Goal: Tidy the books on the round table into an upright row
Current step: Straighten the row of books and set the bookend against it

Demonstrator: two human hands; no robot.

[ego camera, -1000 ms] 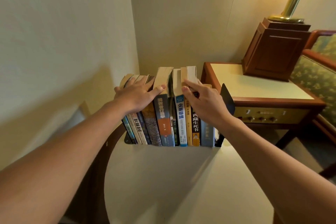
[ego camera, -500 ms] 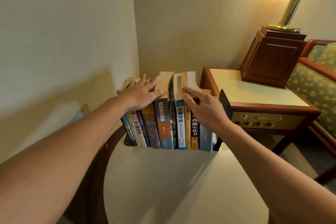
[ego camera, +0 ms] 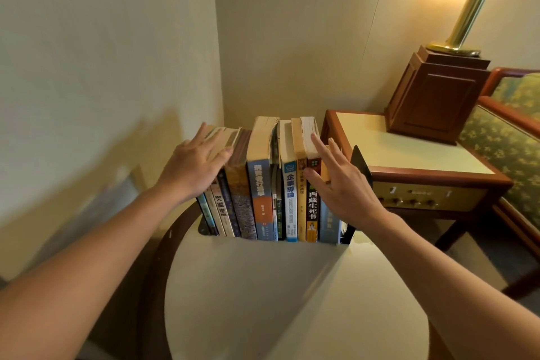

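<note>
Several books stand in a row at the far edge of the round table, spines toward me. The leftmost few lean left; the others stand nearly upright. A black metal bookend closes the row's right end. My left hand lies with straight fingers flat on the tops of the leaning left books. My right hand has its fingers spread and straight, fingertips touching the top of the dark-spined book near the right end, and it covers part of the grey book there.
The cream wall corner sits right behind the books. A wooden side table with knobs stands at the right, bearing a brown lamp base and brass pole. A green patterned armchair is at the far right. A dark chair back sits left of the round table.
My right hand let go of its pinch on the book tops and spread its fingers. My left hand slid left, off the blue-and-orange book, onto the leaning books.
</note>
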